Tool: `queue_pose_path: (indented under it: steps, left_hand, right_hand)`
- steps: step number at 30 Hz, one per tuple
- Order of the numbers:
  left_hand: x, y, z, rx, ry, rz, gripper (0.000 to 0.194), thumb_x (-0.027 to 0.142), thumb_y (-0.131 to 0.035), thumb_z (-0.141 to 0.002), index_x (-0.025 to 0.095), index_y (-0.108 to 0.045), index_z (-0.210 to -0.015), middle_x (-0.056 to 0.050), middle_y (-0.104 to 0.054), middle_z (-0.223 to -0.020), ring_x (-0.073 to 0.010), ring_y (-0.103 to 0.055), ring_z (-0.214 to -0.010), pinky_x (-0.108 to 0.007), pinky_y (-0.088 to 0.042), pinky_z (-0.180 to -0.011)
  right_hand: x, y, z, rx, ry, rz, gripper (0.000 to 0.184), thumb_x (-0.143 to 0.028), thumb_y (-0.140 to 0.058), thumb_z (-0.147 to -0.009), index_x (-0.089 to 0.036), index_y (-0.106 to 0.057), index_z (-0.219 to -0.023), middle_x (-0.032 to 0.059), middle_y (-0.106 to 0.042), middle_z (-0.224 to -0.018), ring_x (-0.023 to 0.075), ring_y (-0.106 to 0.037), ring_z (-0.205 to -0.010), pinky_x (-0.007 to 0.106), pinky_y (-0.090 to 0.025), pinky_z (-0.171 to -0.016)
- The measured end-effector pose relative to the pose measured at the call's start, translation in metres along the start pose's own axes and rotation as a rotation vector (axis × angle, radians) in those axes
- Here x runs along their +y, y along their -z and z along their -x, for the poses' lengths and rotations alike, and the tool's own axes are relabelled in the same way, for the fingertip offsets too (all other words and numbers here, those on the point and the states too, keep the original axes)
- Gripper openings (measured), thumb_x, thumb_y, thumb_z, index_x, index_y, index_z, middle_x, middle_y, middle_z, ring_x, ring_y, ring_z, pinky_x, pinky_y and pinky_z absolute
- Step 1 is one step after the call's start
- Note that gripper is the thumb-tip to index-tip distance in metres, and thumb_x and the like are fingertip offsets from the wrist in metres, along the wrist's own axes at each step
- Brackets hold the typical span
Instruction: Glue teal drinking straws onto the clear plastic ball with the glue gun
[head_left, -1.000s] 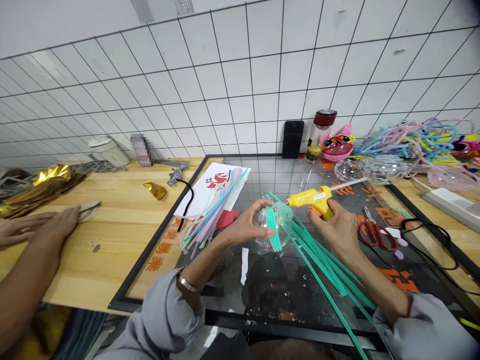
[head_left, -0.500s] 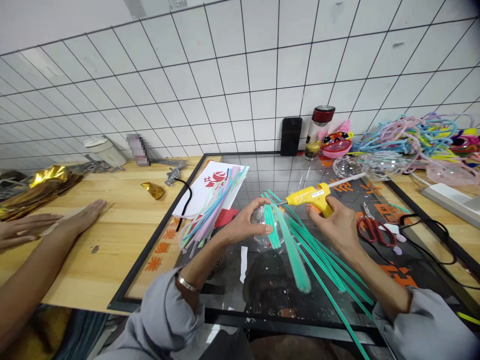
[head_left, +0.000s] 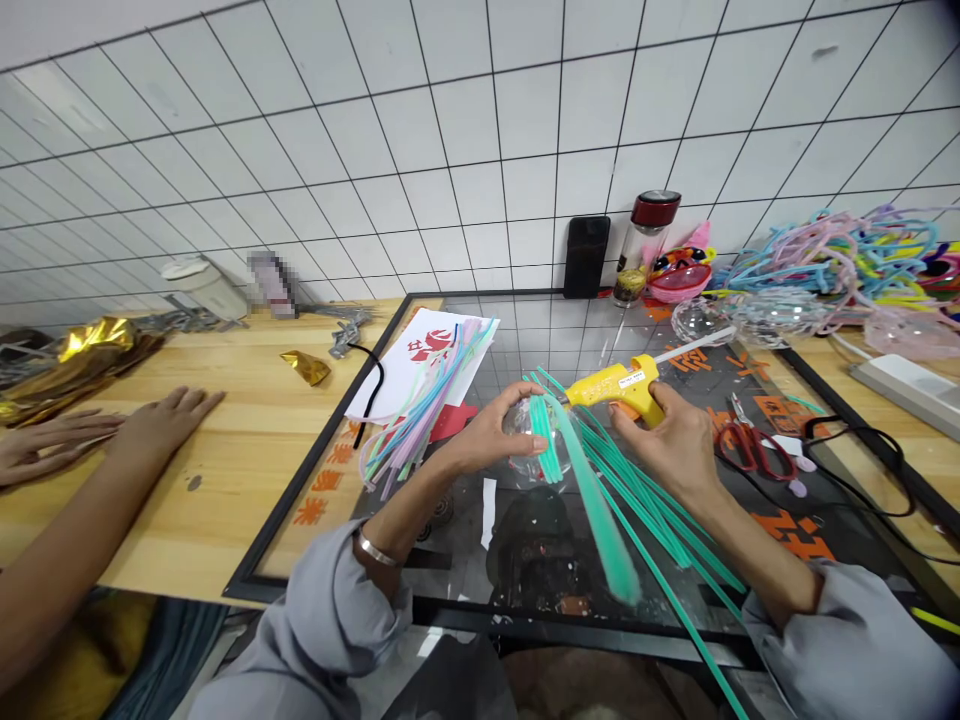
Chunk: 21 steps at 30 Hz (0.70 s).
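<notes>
My left hand [head_left: 495, 432] is closed around a clear plastic ball [head_left: 525, 470], its thumb over a band of green pipe cleaners [head_left: 552, 466] lying side by side on the ball. One more green pipe cleaner [head_left: 604, 535], blurred, hangs from the top of that band towards me. My right hand [head_left: 675, 440] grips a yellow glue gun [head_left: 609, 386] by its handle, with a white glue stick [head_left: 697, 343] poking out of the back. The gun's nozzle points left and meets the top of the band. Loose green pipe cleaners [head_left: 652, 510] lie under my right wrist.
Pastel pipe cleaners [head_left: 427, 405] lie on white paper [head_left: 409, 350] at left. Red scissors [head_left: 754, 450] and a black cable [head_left: 892, 510] are at right. Behind stand a phone [head_left: 586, 257] and a glass bottle [head_left: 643, 245]. A co-worker's hands [head_left: 161, 425] rest on the wooden table.
The lower end of the hanging green pipe cleaner has swung right. My hands keep their grips, and the nozzle stays at the band. The co-worker's nearer hand has shifted slightly.
</notes>
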<state>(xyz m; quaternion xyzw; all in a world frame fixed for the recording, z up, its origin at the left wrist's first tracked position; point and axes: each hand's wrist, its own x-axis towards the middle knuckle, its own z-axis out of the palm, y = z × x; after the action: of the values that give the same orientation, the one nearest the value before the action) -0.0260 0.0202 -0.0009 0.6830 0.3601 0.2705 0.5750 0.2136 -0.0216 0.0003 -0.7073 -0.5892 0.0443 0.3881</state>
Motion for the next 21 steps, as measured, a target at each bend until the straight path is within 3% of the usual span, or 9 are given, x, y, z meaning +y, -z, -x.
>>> queue_pose_path:
  steps: [10,16,21]
  left_hand:
    - [-0.0003,0.001,-0.001,0.034,-0.086,-0.098,0.057,0.034,-0.077,-0.071,0.023,-0.052,-0.122,-0.003,-0.054,-0.117,-0.0194,-0.052,-0.1,-0.029,-0.047,-0.085]
    - [-0.0017,0.0006,-0.0009,-0.001,-0.04,-0.007,0.061,0.038,-0.077,-0.07,0.022,-0.048,-0.123,-0.002,-0.054,-0.104,-0.0146,-0.052,-0.082,-0.027,-0.046,-0.072]
    - [-0.0024,0.0013,-0.0024,0.021,-0.061,-0.051,0.061,0.039,-0.078,-0.068,0.021,-0.05,-0.12,-0.003,-0.056,-0.106,-0.018,-0.053,-0.089,-0.028,-0.046,-0.076]
  right_hand:
    - [-0.0027,0.0025,0.0004,-0.006,0.01,0.003,0.037,-0.058,-0.053,-0.069,-0.024,-0.039,-0.062,-0.0021,-0.045,-0.053,0.0119,-0.038,-0.049,0.028,-0.028,-0.053]
    - [-0.0018,0.0021,-0.0011,0.038,0.055,-0.004,0.036,-0.054,-0.053,-0.069,-0.024,-0.036,-0.058,-0.0038,-0.04,-0.049,0.0107,-0.033,-0.047,0.028,-0.026,-0.052]
    - [-0.002,0.0015,-0.0009,0.016,0.052,-0.005,0.037,-0.056,-0.052,-0.07,-0.025,-0.036,-0.059,-0.0041,-0.039,-0.049,0.0108,-0.034,-0.046,0.028,-0.026,-0.051]
